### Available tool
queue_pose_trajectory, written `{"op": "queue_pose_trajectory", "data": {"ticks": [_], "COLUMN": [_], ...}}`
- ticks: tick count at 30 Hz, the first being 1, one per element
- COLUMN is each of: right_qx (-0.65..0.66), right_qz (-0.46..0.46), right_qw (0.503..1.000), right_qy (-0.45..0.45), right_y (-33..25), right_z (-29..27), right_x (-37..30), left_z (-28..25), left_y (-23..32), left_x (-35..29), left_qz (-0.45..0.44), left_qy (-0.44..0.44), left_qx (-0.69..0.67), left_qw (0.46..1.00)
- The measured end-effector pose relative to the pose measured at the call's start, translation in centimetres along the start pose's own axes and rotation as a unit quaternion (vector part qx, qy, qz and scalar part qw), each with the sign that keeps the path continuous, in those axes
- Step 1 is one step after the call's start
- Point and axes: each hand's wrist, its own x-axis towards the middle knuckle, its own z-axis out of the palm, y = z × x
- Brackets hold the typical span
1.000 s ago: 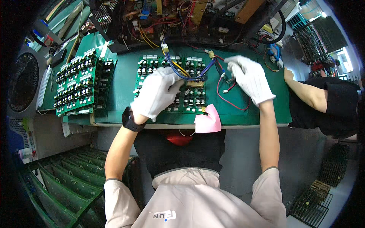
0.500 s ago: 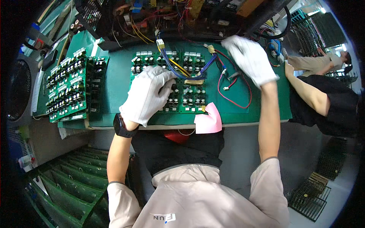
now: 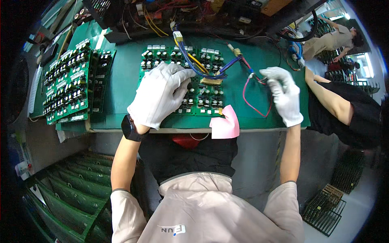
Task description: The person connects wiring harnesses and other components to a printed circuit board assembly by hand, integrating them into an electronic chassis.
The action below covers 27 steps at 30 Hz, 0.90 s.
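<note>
While the left hand [image 3: 160, 97] lies over the left part of the circuit board [image 3: 210, 97] on the green bench [image 3: 125, 85], fingers curled, can't tell if it grips anything. Right hand [image 3: 285, 97] is right of the board, fingers bent near the red wire [image 3: 244, 92]; pinch unclear. Blue-yellow cable bundle [image 3: 185, 54] arches over the board. Stacked boards [image 3: 67, 85] left of it, pink paper [image 3: 225, 126] at its near edge.

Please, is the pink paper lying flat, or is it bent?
Bent: the pink paper has an upper part folded at an angle to its squarer lower part.
</note>
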Motion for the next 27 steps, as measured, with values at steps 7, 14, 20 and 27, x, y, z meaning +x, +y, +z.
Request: {"op": "queue_pose_trajectory", "data": {"ticks": [7, 14, 20, 27], "right_qx": [0.184, 0.102, -0.045, 0.002], "right_qz": [0.049, -0.035, -0.064, 0.058], "right_qw": [0.980, 0.990, 0.994, 0.998], "right_qy": [-0.064, -0.092, -0.079, -0.013], "right_y": [-0.6, -1.8, -1.7, 0.4], "right_z": [-1.6, -1.3, 0.2, 0.7], "right_x": [-2.1, -2.2, -2.4, -2.9], "left_z": [-0.9, 1.5, 6.0, 7.2], "left_y": [2.2, 10.0, 10.1, 10.2], "left_x": [-0.7, 1.4, 2.4, 5.8], "left_qz": [0.004, 0.019, 0.033, 0.085], "left_qy": [0.060, -0.170, -0.130, -0.143], "left_qx": [-0.048, -0.033, 0.092, 0.164], "left_qw": [0.997, 0.985, 0.987, 0.972]}}
